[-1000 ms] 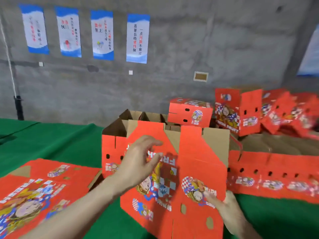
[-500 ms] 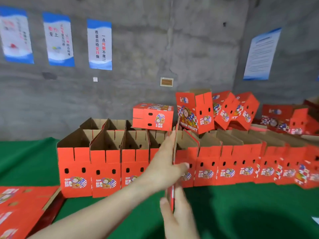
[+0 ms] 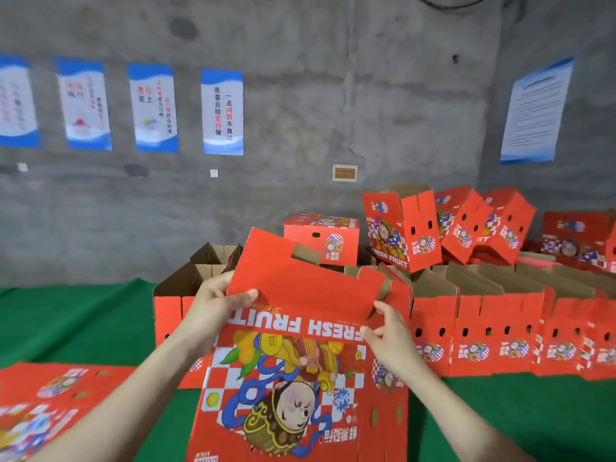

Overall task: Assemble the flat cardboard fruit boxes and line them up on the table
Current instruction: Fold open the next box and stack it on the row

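Note:
I hold a red cardboard fruit box (image 3: pixel 300 378) in front of me, its printed "FRESH FRUIT" face toward me and upside down. My left hand (image 3: pixel 213 311) grips its upper left edge, thumb on the front of the top flap (image 3: pixel 300 278). My right hand (image 3: pixel 386 338) pinches the upper right corner by the fold. The flap leans away from me. Behind it a row of assembled open boxes (image 3: pixel 500 321) stands on the green table (image 3: pixel 83 321).
A stack of flat boxes (image 3: pixel 50 405) lies at the lower left. Closed and tilted boxes (image 3: pixel 403 228) are piled at the back right against the grey wall. Posters (image 3: pixel 221 111) hang on the wall. Green table surface shows to the left and at the lower right.
The box was edge-on between my hands half a second ago; now its printed face is turned toward me and both hands hold its top corners. The view has tilted down slightly.

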Demonstrator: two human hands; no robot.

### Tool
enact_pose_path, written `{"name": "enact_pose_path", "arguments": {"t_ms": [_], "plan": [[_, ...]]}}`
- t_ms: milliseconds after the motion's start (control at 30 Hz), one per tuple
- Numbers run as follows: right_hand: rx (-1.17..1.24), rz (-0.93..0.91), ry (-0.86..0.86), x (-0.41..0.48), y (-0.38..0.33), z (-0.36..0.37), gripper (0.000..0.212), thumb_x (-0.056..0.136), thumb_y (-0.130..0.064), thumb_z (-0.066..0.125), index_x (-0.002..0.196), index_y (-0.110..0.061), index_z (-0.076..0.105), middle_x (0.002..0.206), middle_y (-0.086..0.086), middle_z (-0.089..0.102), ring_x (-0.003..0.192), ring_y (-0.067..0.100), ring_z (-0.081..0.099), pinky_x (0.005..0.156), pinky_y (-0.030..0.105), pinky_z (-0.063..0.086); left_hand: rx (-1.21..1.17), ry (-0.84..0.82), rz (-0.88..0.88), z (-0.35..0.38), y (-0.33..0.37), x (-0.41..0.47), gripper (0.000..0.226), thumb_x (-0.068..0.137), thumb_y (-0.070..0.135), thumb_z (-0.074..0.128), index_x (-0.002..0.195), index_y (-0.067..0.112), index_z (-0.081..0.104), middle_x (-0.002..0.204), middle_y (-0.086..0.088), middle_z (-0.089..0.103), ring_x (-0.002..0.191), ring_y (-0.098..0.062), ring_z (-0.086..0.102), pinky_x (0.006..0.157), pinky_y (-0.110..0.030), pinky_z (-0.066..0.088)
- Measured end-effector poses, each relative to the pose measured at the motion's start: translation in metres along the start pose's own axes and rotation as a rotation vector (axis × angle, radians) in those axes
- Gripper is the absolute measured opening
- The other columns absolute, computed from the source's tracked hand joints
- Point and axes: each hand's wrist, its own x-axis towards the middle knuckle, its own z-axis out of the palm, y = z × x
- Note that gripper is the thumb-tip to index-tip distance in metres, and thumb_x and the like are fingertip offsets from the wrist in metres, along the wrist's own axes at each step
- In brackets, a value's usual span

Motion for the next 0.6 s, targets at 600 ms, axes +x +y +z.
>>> {"name": "enact_pose_path", "arguments": {"t_ms": [600], "plan": [[0.173,0.100,-0.134,0.016,-0.003,-0.015,0.044,0.100,-0.046,0.031,0.117,-0.009,0.048,0.096,0.023,0.069,0.057,0.021,0.062,0.055,0.025,0.041,0.620,-0.310,0.018,-0.046,0.002,0.011,0.027,0.077,0.036,0.065,0.101,0.022,0.063,0.097,0.004,0.074,0.089,-0.015,0.071,0.076,-0.029,0.056]]}}
